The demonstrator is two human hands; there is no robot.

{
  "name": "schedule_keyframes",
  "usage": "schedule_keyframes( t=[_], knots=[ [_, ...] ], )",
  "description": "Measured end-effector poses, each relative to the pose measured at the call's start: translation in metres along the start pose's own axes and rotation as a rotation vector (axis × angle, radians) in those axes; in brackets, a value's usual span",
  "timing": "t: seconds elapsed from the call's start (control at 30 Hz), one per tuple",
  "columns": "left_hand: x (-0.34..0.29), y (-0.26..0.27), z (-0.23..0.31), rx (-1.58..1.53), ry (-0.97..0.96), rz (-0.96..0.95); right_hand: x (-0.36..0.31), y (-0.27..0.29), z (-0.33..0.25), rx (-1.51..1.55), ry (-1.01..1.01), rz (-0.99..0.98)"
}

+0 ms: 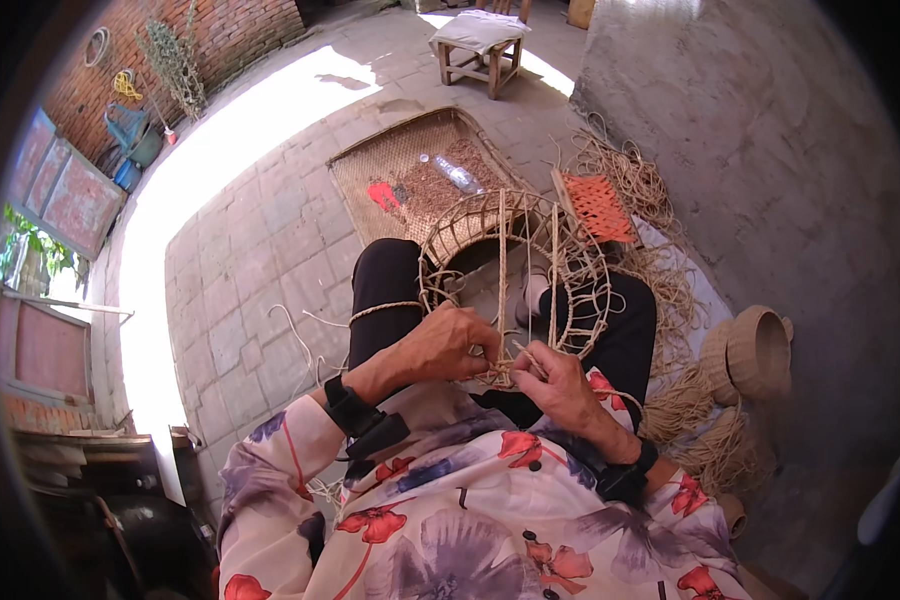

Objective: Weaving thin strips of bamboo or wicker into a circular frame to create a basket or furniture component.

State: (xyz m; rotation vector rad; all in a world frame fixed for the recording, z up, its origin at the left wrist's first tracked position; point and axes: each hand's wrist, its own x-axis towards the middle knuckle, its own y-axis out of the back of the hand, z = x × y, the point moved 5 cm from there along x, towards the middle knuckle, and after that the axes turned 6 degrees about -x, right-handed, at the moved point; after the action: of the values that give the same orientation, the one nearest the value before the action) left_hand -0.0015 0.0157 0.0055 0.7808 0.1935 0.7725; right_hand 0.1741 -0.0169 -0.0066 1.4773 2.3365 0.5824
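A round open frame (595, 275), bound with tan cord, rests between my knees. Several straight strands of cord (502, 250) run across it from the far rim to the near rim. At the near rim, my left hand (460, 338) is closed, its fingertips pinching cord beside the strands. Just to its right, my right hand (557, 380) is curled round cord too, with a length trailing off past the wrist. Another cord (375, 310) passes over my left thigh. The exact crossing between my fingertips is too small to make out.
Beyond the frame lies a woven tray (355, 165) with brown bits, a plastic bottle (458, 174) and a red item (383, 195). Coils of cord (670, 310), an orange woven piece (598, 207) and round baskets (760, 350) are at right. A stool (480, 40) stands far off.
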Motion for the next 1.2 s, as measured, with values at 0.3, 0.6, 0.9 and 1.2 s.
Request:
schedule_keyframes(
  t=[0.3,0.6,0.9,1.2],
  knots=[
    [-0.002,0.015,0.033,0.127,-0.175,0.114,0.014,-0.011,-0.014,-0.224,0.1,0.003],
    [-0.023,0.016,0.016,-0.048,0.065,0.344,0.021,-0.018,-0.01,-0.205,0.086,0.042],
    [-0.021,-0.014,0.011,0.217,-0.034,0.257,0.02,-0.013,-0.02,-0.24,0.128,0.028],
    [-0.021,-0.016,0.01,0.213,-0.009,0.224,0.001,0.021,-0.029,-0.341,0.351,0.083]
  ],
)
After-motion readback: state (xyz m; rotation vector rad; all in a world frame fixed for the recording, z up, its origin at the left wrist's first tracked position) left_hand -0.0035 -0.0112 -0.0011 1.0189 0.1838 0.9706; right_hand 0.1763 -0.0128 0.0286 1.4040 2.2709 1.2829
